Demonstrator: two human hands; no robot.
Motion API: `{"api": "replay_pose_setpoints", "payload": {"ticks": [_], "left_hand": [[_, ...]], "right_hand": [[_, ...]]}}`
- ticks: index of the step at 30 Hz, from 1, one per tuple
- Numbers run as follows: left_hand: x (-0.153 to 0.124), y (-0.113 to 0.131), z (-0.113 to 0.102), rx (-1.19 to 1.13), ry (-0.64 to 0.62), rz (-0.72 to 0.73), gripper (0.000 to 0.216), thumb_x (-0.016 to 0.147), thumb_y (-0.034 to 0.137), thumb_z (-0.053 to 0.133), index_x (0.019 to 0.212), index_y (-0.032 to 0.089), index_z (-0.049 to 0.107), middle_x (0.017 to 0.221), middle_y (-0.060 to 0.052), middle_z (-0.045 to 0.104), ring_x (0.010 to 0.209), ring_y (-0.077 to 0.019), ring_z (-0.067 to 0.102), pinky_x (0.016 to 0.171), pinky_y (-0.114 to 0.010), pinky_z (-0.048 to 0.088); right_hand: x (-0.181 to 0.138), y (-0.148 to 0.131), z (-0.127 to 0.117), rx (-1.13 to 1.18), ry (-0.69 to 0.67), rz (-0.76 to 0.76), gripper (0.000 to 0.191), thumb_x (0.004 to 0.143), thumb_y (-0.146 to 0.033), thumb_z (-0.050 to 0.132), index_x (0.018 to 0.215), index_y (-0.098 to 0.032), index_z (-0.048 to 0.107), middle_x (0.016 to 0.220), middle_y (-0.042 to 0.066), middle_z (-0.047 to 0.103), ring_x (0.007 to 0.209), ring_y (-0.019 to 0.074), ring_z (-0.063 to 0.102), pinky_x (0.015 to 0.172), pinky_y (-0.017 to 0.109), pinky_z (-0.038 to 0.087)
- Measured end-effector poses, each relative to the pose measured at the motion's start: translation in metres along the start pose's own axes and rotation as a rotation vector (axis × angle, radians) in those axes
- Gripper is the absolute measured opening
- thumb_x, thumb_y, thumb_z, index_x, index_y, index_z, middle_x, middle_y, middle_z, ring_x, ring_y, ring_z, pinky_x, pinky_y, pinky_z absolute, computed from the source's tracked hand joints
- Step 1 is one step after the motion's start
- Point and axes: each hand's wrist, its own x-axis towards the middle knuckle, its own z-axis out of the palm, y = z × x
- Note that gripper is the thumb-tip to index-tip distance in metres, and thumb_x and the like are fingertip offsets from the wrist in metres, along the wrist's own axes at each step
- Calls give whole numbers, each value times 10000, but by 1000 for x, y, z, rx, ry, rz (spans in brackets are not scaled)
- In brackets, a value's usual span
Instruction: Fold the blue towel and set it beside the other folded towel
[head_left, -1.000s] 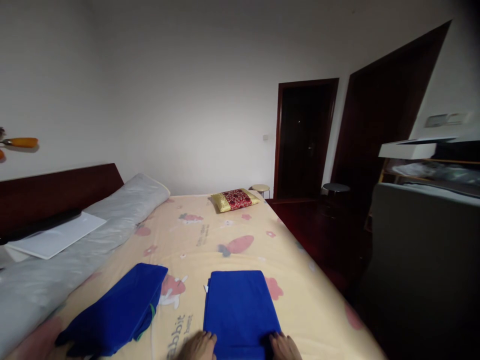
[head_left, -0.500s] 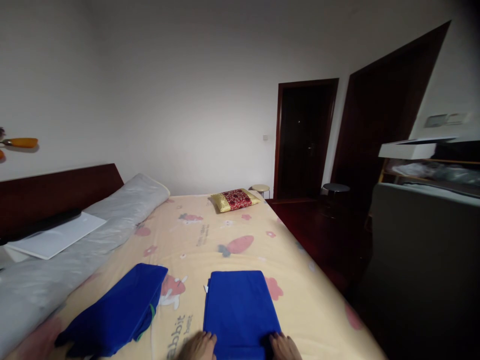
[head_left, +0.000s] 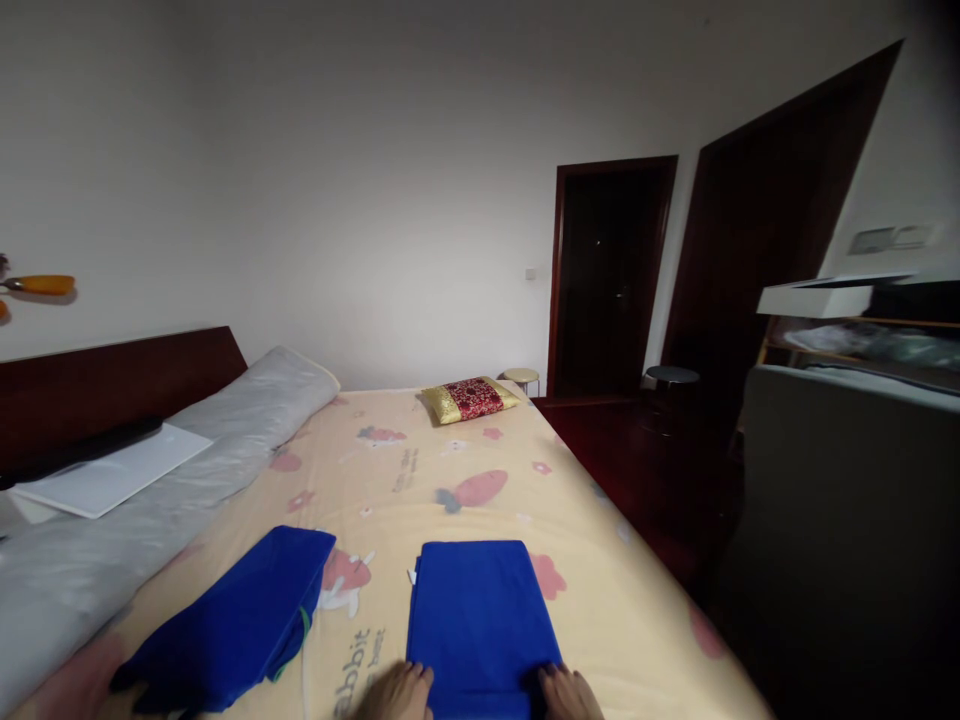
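A folded blue cloth [head_left: 480, 610] lies flat on the bed, with a small white tag at its left edge. My left hand [head_left: 406, 690] is at its near left side, fingers curled over the edge. At the near right side my right hand [head_left: 568, 692] grips the opposite edge in the same way. The thumbs are mostly hidden, and the cloth's near end is cut off by the frame. To the left rests a second blue cloth [head_left: 232, 620], loosely folded, with a green trim; neither hand touches it.
The bed [head_left: 405, 510] has a cream sheet with carrot and rabbit prints. A rolled grey quilt [head_left: 247, 430] runs along the headboard [head_left: 112, 370], a white flat board [head_left: 112, 475] on it. A red and gold pillow [head_left: 471, 400] lies at the far end. Stools [head_left: 673, 375] stand beyond.
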Motion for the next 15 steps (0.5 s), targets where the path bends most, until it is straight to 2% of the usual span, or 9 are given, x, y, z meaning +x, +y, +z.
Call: {"api": "replay_pose_setpoints", "payload": {"ticks": [2,5,10,15], "left_hand": [[0,0,0,-1,-2,2,587,775,239,446,1348,129,509,1360,-161,597,1271,-279,527,1114,-395,377],[1,-2,3,-6,-11,3,596,773,247,453,1354,120,502,1378,-169,580,1284,-286,516,1114,-396,377],[-2,1,0,-6,6,-6,590,775,234,435,1348,112,506,1373,-170,584,1283,-280,514,1113,-395,375],[-3,3,-5,1,-8,10,590,767,242,442,1338,114,518,1350,-175,600,1262,-284,532,1103,-396,387]], "right_hand": [[2,-1,-4,15,-14,27,406,585,-247,540,923,-289,761,923,59,785,810,300,738,660,372,578],[1,-1,-2,15,32,7,422,583,-201,528,924,-267,768,903,87,787,802,303,739,666,377,577],[-7,2,19,-55,15,-77,454,595,-189,518,974,-245,762,950,88,772,814,302,740,666,375,593],[-9,-3,27,-95,-9,7,467,577,-192,545,991,-248,756,977,87,766,857,306,735,698,385,613]]}}
